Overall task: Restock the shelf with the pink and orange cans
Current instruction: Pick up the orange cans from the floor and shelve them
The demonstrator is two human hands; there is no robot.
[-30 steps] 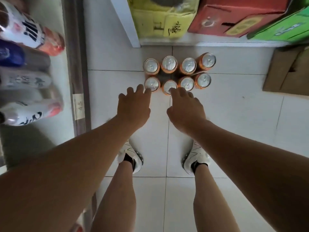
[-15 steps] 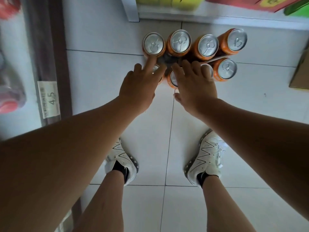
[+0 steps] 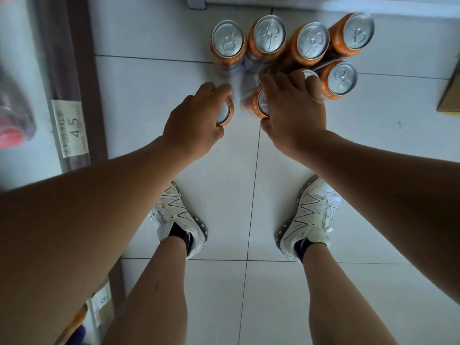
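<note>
left hand [image 3: 193, 125] grips can [image 3: 225, 113] | right hand [image 3: 295, 110] grips can [image 3: 258, 105]

Pale glossy tiled floor [image 3: 348, 150], thin dark grout lines, fills most of frame. Upper centre: cluster of orange aluminium cans with silver tops [image 3: 270, 33], upright, packed close in two rows. Lower centre: pair of white lace-up trainers [image 3: 311, 215], well apart. Brown cardboard box corner [image 3: 451, 95] at right edge.

place: shop | evid: shelf edge price tag "4.5" [image 3: 71, 128], drink cans [image 3: 268, 33] on tile floor [image 3: 373, 170]
</note>
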